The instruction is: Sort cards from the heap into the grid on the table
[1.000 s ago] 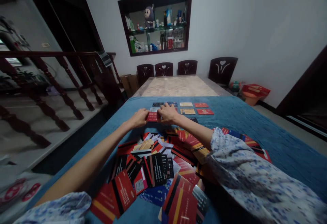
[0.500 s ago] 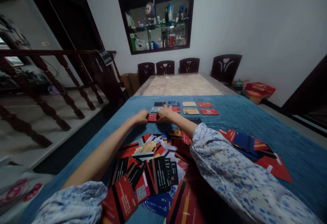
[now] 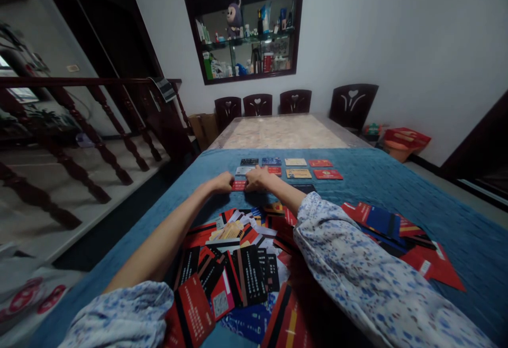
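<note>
A red card (image 3: 238, 185) lies on the blue cloth in the nearest row. My left hand (image 3: 223, 183) is closed at its left end, fingers curled against the edge. At the other end my right hand (image 3: 259, 178) pinches it and hides part of that side. Just beyond are a pale blue card (image 3: 243, 170) and another red card (image 3: 274, 170), partly covered by my right hand. A yellow card (image 3: 299, 174) and a red card (image 3: 328, 175) continue that row. Behind my right wrist a dark card (image 3: 302, 188) shows in part.
A loose heap of overlapping cards (image 3: 250, 271) spreads between my forearms. More cards (image 3: 383, 223) are piled to the right. A farther row includes a black card (image 3: 250, 162) and a cream card (image 3: 295, 162). Chairs (image 3: 296, 101) stand beyond the table; a railing (image 3: 79, 152) runs at left.
Both hands stay at the ends of the red card, with hardly any movement. The whole view has shifted very slightly.
</note>
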A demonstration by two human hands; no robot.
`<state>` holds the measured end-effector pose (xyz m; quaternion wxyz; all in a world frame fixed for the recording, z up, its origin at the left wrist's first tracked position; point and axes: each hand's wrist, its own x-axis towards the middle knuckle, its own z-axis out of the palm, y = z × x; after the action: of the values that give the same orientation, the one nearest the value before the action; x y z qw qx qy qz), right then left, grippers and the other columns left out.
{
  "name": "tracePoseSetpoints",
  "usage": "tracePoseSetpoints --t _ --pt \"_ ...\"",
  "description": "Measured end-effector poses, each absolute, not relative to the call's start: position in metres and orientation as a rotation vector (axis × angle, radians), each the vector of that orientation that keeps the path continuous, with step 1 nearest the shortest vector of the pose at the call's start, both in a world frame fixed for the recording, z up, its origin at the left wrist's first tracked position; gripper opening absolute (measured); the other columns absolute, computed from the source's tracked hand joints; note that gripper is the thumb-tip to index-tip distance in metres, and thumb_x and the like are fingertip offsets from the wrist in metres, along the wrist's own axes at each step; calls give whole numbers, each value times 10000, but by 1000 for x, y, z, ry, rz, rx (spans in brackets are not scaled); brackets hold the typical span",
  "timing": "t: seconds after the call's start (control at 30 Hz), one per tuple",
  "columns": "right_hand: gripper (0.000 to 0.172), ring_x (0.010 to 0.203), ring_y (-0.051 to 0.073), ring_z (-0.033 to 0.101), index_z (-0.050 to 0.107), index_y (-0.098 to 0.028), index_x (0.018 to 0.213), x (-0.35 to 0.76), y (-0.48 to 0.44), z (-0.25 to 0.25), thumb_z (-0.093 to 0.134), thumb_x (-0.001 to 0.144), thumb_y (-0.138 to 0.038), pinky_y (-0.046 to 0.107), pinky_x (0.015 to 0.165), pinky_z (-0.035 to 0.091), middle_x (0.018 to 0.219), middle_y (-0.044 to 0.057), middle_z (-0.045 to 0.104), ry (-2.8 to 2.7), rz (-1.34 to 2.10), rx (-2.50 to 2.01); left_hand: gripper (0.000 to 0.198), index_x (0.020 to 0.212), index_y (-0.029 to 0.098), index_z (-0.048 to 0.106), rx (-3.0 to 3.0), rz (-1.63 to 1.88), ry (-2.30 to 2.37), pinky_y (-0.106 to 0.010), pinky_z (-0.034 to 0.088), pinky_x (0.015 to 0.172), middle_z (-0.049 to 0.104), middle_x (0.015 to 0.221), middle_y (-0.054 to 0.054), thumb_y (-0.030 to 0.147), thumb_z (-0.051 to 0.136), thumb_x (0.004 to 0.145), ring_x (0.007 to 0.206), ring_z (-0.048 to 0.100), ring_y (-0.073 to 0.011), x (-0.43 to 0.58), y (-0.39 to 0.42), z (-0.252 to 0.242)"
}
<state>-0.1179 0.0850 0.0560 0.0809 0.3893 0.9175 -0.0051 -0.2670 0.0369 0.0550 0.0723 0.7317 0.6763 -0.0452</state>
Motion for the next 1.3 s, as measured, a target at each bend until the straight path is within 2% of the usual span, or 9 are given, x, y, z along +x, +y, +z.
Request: tracePoseSetpoints --t 0.17,0.33,0.53,0.73,0.9,1.1,1.3 --pt "424 1266 367 466 679 -206 1124 -119 87 54 670 745 -393 577 985 410 1243 151 649 2749 1 1147 194 829 130 661 2154 -170 2092 -218 485 738 614 903 -45 87 581 658 778 572 -159 -264 38 50" --pt "432 1275 368 450 678 -189 1133 -119 86 54 647 761 -405 594 990 392 1263 172 633 2759 44 1116 291 937 127 632 2092 -169 2152 -240 496 845 594 1081 -88 65 604 653 889 587 -181 -260 39 46" --pt "410 1244 357 472 666 -187 1136 -117 85 52 592 787 -387 594 967 405 1280 175 621 2774 88 1110 295 947 130 608 2060 -147 2165 -251 493 865 586 1113 -106 61 623 661 940 603 -201 -257 39 45" --pt "366 1243 359 447 682 -197 1094 -110 81 59 581 811 -406 609 986 369 1275 157 620 2810 143 1057 372 1059 122 576 2077 -127 2217 -279 478 899 593 1133 -127 75 608 691 1027 595 -238 -254 34 44" --pt "396 1222 370 425 682 -193 1124 -89 79 70 571 839 -443 601 963 366 1281 170 602 2891 237 969 409 1100 104 554 2106 -98 2260 -312 457 935 566 1201 -168 62 589 695 1106 565 -274 -251 23 40" --pt "326 1195 357 422 698 -187 1121 -49 72 71 554 870 -338 546 940 351 1218 167 625 2977 297 964 376 1114 124 552 2150 -80 2311 -343 451 939 547 1243 -174 71 561 742 1153 535 -291 -241 6 41" --pt "299 1162 339 428 696 -208 1124 -7 62 67 554 883 -315 489 907 343 1182 146 645 2984 265 1031 385 1136 110 558 2212 -102 2289 -413 453 940 530 1256 -202 47 510 759 1180 512 -327 -218 -17 54"
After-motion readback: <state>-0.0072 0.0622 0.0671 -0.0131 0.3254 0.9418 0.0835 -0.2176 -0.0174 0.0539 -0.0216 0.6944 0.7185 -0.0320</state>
